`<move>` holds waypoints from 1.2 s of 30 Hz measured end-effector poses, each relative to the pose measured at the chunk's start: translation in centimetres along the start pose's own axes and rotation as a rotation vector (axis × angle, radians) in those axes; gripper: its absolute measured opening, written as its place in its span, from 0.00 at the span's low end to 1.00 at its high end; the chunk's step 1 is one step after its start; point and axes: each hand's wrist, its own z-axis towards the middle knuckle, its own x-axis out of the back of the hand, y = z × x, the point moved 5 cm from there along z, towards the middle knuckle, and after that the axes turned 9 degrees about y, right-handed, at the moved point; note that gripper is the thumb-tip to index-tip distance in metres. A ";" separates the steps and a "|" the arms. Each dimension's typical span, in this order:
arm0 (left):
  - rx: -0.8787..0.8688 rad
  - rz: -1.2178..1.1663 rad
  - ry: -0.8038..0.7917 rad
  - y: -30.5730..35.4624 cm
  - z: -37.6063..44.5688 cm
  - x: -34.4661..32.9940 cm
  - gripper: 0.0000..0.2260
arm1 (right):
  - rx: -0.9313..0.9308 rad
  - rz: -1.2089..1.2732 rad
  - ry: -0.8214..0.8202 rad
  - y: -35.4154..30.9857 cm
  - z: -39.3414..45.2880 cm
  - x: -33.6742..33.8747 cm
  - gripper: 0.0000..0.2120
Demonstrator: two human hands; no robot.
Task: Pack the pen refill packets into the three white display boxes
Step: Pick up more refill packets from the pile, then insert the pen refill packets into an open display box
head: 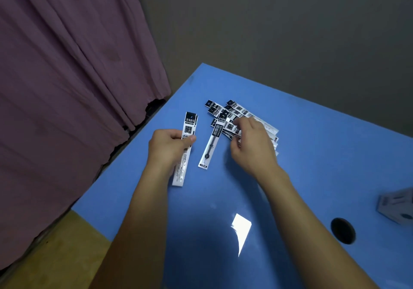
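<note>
My left hand (166,148) grips a small stack of black-and-white pen refill packets (186,145), held upright above the blue table (324,154). A single refill packet (212,141) lies flat just right of that hand. Behind it sits a loose pile of several packets (232,114). My right hand (252,145) is on this pile, its fingers curled over the packets and hiding part of them; whether it pinches one I cannot tell. One white display box (397,208) shows partly at the right edge, far from both hands.
A round cable hole (343,230) is in the table near the display box. A purple curtain (67,87) hangs to the left, a grey wall behind. The table's left edge runs diagonally over a wooden floor (55,255).
</note>
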 end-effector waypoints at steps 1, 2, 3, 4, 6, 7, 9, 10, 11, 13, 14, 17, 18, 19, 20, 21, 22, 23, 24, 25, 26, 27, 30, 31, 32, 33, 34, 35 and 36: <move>-0.006 0.012 -0.002 0.1 -0.1 0.1 0.04 | -0.005 -0.018 -0.041 -0.1 -0.1 -0.2 0.19; -0.016 0.026 -0.005 0.2 -0.3 0.3 0.04 | -0.007 -0.039 -0.080 -0.2 -0.3 -0.4 0.20; -0.025 0.037 -0.011 0.2 -0.5 0.5 0.04 | -0.010 -0.059 -0.116 -0.3 -0.6 -0.5 0.20; -0.036 0.041 -0.019 0.3 -0.7 0.7 0.04 | -0.012 -0.075 -0.142 -0.4 -1.0 -0.5 0.20; -0.058 0.044 -0.034 0.6 -1.5 1.2 0.03 | -0.025 -0.094 -0.166 -0.7 -1.8 -0.1 0.19; -0.071 0.040 -0.039 0.9 -2.0 1.5 0.03 | -0.039 -0.099 -0.168 -0.9 -2.2 0.3 0.19; -0.105 0.023 -0.050 1.6 -3.1 2.1 0.03 | -0.063 -0.106 -0.166 -1.5 -3.2 1.3 0.18; -0.127 0.020 -0.059 2.0 -3.8 2.5 0.02 | -0.073 -0.115 -0.164 -1.8 -3.8 2.0 0.18; -0.152 0.017 -0.070 2.4 -4.5 2.8 0.02 | -0.083 -0.126 -0.161 -2.2 -4.5 2.7 0.18; -0.205 0.008 -0.102 3.0 -5.8 3.6 0.02 | -0.096 -0.154 -0.155 -2.8 -5.9 4.2 0.19; -0.232 0.009 -0.118 3.3 -6.6 3.9 0.02 | -0.102 -0.170 -0.152 -3.0 -6.7 4.9 0.19; -0.307 0.028 -0.138 3.8 -9.3 5.0 0.02 | -0.128 -0.220 -0.140 -3.5 -9.3 7.0 0.18; -0.336 0.042 -0.133 4.0 -10.2 5.3 0.02 | -0.138 -0.234 -0.135 -3.6 -10.3 7.6 0.18; -0.368 0.055 -0.129 4.2 -11.2 5.7 0.03 | -0.148 -0.244 -0.129 -3.7 -11.2 8.3 0.18; -0.405 0.069 -0.129 4.3 -12.4 5.9 0.03 | -0.157 -0.253 -0.123 -3.8 -12.2 8.9 0.17; -0.438 0.081 -0.135 4.5 -13.5 6.1 0.03 | -0.165 -0.258 -0.119 -3.8 -13.2 9.6 0.18; -0.471 0.093 -0.143 4.6 -14.5 6.1 0.03 | -0.175 -0.262 -0.115 -3.8 -14.2 10.3 0.18; -0.503 0.108 -0.155 4.6 -15.6 6.1 0.03 | -0.187 -0.265 -0.112 -3.7 -15.3 11.1 0.18; -0.533 0.120 -0.166 4.7 -16.7 6.0 0.04 | -0.199 -0.270 -0.110 -3.5 -16.3 11.8 0.18; -0.562 0.126 -0.177 4.7 -17.9 6.0 0.05 | -0.209 -0.277 -0.106 -3.4 -17.4 12.7 0.18; -0.588 0.127 -0.193 4.7 -19.1 5.8 0.06 | -0.223 -0.281 -0.101 -3.2 -18.5 13.5 0.18; -0.603 0.125 -0.211 4.7 -20.3 5.5 0.07 | -0.240 -0.284 -0.096 -2.9 -19.8 14.5 0.19; -0.636 0.155 -0.271 4.8 -23.9 4.2 0.09 | -0.287 -0.295 -0.089 -1.7 -22.9 17.0 0.20; -0.664 0.171 -0.302 5.1 -25.5 3.6 0.12 | -0.302 -0.301 -0.081 -1.1 -23.9 18.0 0.20; -0.691 0.184 -0.342 5.2 -26.8 2.7 0.12 | -0.316 -0.306 -0.072 -0.5 -24.9 19.1 0.19; -0.711 0.192 -0.379 5.4 -28.1 1.7 0.09 | -0.330 -0.313 -0.063 0.1 -25.8 20.2 0.18; -0.729 0.195 -0.411 5.8 -29.3 0.8 0.07 | -0.345 -0.320 -0.054 0.8 -26.7 21.2 0.17; -0.743 0.185 -0.436 6.3 -30.8 -0.1 0.05 | -0.365 -0.326 -0.043 1.5 -27.7 22.2 0.17; -0.757 0.181 -0.456 6.7 -32.1 -1.1 0.04 | -0.389 -0.329 -0.036 2.3 -28.8 23.1 0.17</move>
